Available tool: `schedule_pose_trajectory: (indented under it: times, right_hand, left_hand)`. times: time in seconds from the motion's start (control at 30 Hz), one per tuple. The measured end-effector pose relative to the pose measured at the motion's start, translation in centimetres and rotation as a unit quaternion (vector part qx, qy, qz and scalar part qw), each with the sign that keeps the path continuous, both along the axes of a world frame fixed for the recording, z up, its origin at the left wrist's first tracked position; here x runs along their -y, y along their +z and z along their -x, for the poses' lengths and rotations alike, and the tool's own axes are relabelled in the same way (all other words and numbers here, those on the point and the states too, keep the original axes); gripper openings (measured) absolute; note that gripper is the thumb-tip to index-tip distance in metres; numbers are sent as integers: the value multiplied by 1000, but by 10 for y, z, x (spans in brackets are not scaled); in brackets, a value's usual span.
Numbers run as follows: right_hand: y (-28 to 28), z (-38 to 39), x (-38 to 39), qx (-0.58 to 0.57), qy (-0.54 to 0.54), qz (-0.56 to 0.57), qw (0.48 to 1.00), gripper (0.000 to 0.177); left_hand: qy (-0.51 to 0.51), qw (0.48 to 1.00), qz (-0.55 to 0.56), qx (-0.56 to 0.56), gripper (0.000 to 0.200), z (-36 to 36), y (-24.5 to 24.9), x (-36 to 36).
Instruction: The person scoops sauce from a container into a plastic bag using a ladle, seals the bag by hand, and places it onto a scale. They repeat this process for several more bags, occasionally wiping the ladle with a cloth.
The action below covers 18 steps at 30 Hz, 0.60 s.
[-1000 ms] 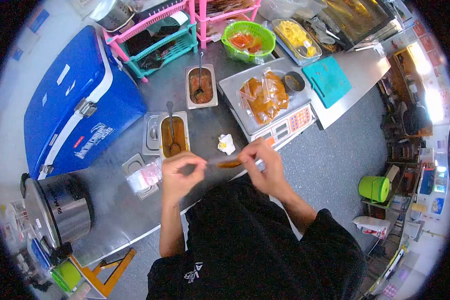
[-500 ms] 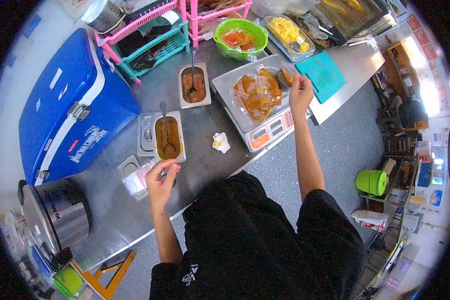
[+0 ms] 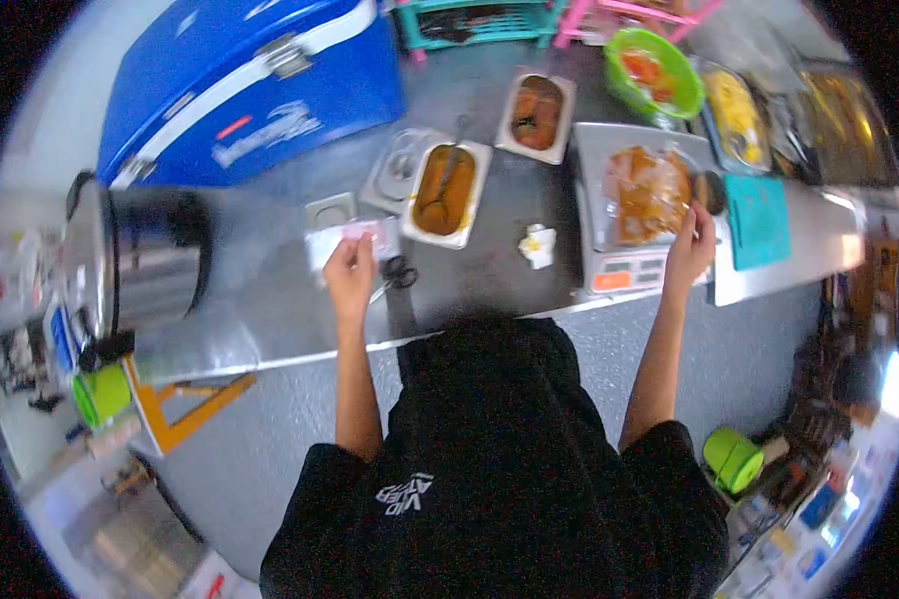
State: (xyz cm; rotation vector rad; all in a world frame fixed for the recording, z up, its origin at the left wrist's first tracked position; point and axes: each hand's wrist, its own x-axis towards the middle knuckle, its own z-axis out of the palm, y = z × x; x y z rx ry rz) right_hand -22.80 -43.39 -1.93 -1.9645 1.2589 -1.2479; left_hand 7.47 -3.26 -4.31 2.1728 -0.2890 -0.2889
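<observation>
Left hand (image 3: 351, 272) pinches the clear bags (image 3: 362, 236) on the bench (image 3: 270, 309). Right hand (image 3: 691, 250) sits at the sauce packets (image 3: 649, 195) on the scale (image 3: 624, 275), grip unclear. Brown sauce fills the pan (image 3: 445, 190); the cooler (image 3: 240, 80) script is unreadable.

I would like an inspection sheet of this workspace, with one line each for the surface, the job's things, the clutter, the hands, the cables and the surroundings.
Surface: steel counter, partly blurred.
Job's things: clear bags under the left hand; filled sauce bags on the scale; brown sauce tray with a spoon in it.
Clutter: crumpled tissue; scissors; red sauce tray; green basket.
Hands: left hand on the clear bags; right hand at the scale's edge; grip of both unclear.
Cables: nothing seen.
Surroundings: blue cooler; steel urn; teal board; green bucket on the floor.
</observation>
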Motion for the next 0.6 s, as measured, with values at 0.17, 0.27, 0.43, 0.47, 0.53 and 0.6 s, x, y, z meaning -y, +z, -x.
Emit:
schedule_pose_trajectory:
  times: [0.17,0.27,0.43,0.47,0.53,0.6]
  right_hand:
    - [-20,-22,-69,-33,73,-49,996,18]
    - [-13,-38,-91,-21,105,-63,992,16]
    - [-4,-49,-98,-10,142,-59,988,15]
    - [-2,-49,-98,-17,142,-57,988,15]
    - [4,-50,-101,-16,150,-41,988,15]
    - [5,-51,-103,-25,154,-29,987,15]
  left_hand:
    - [-138,932,-151,300,30,-15,-74,-33]
    - [-164,934,-186,257,32,-3,-72,-7]
    - [-142,921,-186,311,11,-8,-100,12]
    - [-139,924,-177,309,8,-7,-101,12]
    - [-128,929,-150,313,4,-3,-91,17]
    - [-104,947,-46,302,4,-9,-90,15]
